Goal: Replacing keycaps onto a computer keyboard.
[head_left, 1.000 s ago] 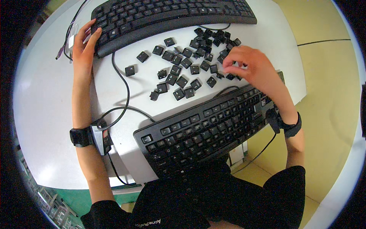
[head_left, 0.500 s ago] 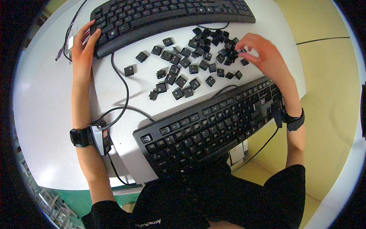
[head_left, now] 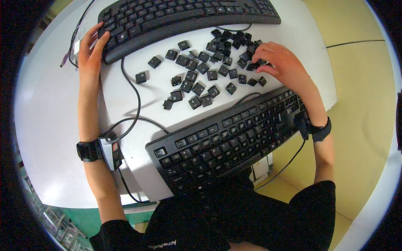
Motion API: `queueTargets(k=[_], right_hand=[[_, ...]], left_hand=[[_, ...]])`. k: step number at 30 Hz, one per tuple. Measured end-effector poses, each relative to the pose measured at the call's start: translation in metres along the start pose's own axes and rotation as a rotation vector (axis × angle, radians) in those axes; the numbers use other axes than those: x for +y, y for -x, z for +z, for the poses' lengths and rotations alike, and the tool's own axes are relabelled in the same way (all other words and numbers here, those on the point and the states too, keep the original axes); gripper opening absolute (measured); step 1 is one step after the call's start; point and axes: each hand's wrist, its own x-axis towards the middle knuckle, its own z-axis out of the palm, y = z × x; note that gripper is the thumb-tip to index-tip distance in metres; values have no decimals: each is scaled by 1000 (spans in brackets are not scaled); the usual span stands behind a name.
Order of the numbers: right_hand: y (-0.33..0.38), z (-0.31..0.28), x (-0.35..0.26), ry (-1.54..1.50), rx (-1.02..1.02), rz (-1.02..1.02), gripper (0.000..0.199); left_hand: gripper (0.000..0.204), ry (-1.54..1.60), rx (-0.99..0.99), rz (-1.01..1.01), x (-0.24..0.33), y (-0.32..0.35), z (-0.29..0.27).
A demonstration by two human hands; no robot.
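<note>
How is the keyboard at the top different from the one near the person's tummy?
The far keyboard lies at the table's far edge, with the left hand on its end; the near keyboard sits tilted, overhanging the near edge, untouched. The right hand rests on the loose keys between them. Both are black and corded.

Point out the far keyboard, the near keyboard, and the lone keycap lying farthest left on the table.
far keyboard (head_left: 184,14): head view, middle of its key field.
near keyboard (head_left: 234,138): head view, centre key rows.
lone keycap (head_left: 141,78): head view, its top face.
</note>
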Motion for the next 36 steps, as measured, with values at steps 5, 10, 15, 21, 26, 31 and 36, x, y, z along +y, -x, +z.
queueTargets(k=[5,10,15,21,26,31,36], right_hand=[[0,2,1,63,6,-17,16],[1,7,8,-137,39,67,12],[-2,11,15,-230,106,117,11],[9,-5,24,-207,132,284,8],[14,-8,27,-111,155,346,8],[-2,9,3,-141,118,181,15],[-10,12,-3,11,95,147,22]], left_hand=[[40,41,5,-18,1,2,3],[41,1,14,19,3,3,2],[41,9,0,16,2,1,2],[39,15,22,28,-2,2,3],[37,8,7,23,4,3,3],[38,7,20,65,1,2,5],[39,87,1,7,8,4,6]])
